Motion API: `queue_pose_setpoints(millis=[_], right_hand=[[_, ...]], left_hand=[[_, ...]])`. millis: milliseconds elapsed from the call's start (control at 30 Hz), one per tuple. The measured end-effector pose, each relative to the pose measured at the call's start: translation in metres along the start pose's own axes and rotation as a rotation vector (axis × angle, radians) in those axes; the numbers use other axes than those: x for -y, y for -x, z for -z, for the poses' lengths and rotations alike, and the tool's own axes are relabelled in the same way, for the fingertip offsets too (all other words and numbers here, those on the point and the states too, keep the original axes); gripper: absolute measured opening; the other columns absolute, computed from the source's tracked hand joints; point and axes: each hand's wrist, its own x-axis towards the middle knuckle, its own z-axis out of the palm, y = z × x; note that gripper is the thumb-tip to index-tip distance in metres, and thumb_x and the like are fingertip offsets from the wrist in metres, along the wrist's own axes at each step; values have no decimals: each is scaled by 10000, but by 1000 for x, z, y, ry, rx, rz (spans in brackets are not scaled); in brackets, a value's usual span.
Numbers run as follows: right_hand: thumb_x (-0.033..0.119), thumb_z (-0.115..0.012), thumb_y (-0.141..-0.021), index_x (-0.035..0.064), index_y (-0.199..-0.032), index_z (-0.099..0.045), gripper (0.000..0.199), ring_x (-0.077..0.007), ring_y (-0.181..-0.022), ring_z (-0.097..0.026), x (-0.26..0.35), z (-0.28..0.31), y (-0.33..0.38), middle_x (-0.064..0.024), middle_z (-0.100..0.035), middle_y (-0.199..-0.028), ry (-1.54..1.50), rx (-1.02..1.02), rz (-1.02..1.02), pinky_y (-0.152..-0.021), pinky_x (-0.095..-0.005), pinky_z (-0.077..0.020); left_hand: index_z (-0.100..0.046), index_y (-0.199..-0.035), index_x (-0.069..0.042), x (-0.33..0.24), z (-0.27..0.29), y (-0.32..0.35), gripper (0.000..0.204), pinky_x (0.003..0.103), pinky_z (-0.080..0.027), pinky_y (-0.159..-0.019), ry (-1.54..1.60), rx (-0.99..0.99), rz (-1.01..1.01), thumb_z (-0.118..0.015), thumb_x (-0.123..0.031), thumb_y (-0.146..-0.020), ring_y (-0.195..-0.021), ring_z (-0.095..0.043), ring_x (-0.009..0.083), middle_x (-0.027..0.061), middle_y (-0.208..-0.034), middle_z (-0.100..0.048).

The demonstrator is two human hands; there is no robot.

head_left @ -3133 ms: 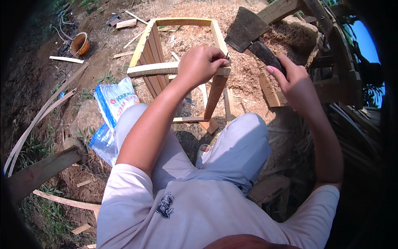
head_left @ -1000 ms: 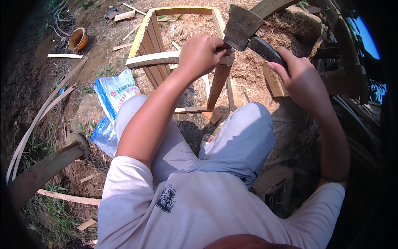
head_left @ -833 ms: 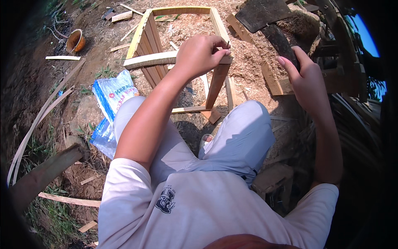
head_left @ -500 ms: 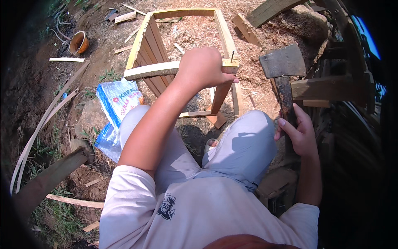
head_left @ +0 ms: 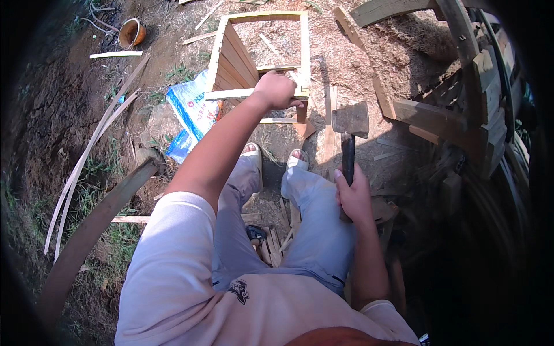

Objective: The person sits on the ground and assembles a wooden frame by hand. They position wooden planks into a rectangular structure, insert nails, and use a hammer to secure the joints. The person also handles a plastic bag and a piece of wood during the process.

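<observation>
The biggest change lies with the wooden frame (head_left: 262, 55), an open box of pale slats standing on the sawdust-strewn ground (head_left: 369, 69) in front of the seated person: a moment ago the hatchet was raised up beside its near corner, and now nothing hangs over it, so the striking has paused and the frame rests square and unmoved. The hatchet (head_left: 350, 135) has come down and back, its dark head now low over the ground to the right of the frame and well apart from it, the handle pointing back toward the person's right knee. The right hand (head_left: 353, 196) is clenched round the lower part of that handle, having slid from a high, forward reach to a resting grip near the lap. The left hand (head_left: 278, 90) stays where it was, fingers curled over the frame's near top rail (head_left: 231, 94) at its right corner, steadying it. Judging from this, a blow has just finished and the work is being checked or reset. A blue and white plastic sack (head_left: 190, 112) lies just left of the frame, unchanged.
</observation>
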Motion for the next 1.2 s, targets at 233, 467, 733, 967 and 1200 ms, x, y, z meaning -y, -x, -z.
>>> queue_pose_setpoints(millis=[233, 467, 733, 967, 1200], right_hand=[[215, -694, -1069, 0, -1027, -595, 241, -142, -552, -611, -1, -53, -7, -55, -591, -671, 97, -98, -116, -511, -365, -469], [219, -637, -1075, -39, -1099, -614, 260, -354, -690, -711, 99, -85, -13, -194, -673, -757, 410, -217, 151, -678, -484, -523], [238, -624, -1082, -49, -1120, -609, 291, -441, -794, -727, 107, -101, -53, -267, -703, -846, 731, -227, 136, -721, -524, -537], [250, -601, -1126, -19, -1057, -586, 279, -149, -484, -617, 160, -104, -27, -64, -590, -616, 427, -259, 93, -493, -354, -480], [244, -583, -1136, -29, -1086, -604, 279, -121, -479, -595, 114, -100, -36, -45, -568, -610, 329, -243, 25, -478, -326, -458]], left_hand=[[-807, -879, -61, -5, 14, -1, 587, 499, -614, -808, 179, 100, 117, -733, -640, -938, -899, -772, 400, 186, -895, -787], [-834, -939, -78, -3, 17, 2, 521, 460, -626, -830, 278, 135, 138, -753, -593, -941, -928, -787, 353, 139, -960, -810], [-835, -959, -87, -3, 21, 4, 461, 457, -634, -822, 333, 111, 170, -785, -545, -932, -924, -793, 321, 120, -981, -814], [-830, -970, -83, 3, 20, 6, 422, 449, -635, -856, 393, 110, 173, -785, -502, -946, -950, -795, 322, 113, -984, -817], [-829, -968, -73, 2, 22, 5, 436, 443, -637, -850, 386, 136, 174, -798, -507, -936, -949, -794, 329, 126, -990, -817]])
